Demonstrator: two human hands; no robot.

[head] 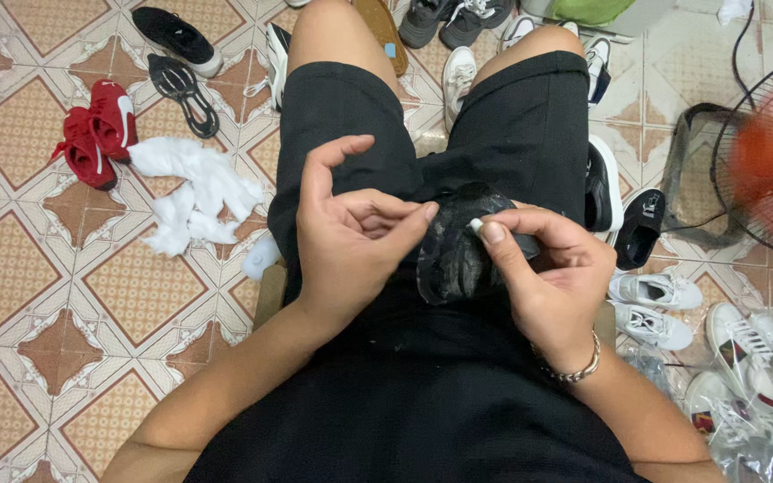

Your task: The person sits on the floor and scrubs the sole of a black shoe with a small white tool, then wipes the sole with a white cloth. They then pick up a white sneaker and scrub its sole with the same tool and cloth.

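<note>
Our clothes and bare limbs, seen from above

We wear black shorts (pixel 342 116) that end above the knees, the cloth plain, matte and loose, with soft folds across the lap; both knees are bare beyond the hems. A black top (pixel 413 402) of the same dull cloth fills the lower part of the view, unmarked. Our forearms are bare, with no sleeves showing. On the right wrist sits a thin silver bracelet (pixel 574 368), made of small shiny links. The left hand (pixel 351 237) carries no ring or band; the right hand (pixel 552 264) has short, pale, unpainted nails.
</note>
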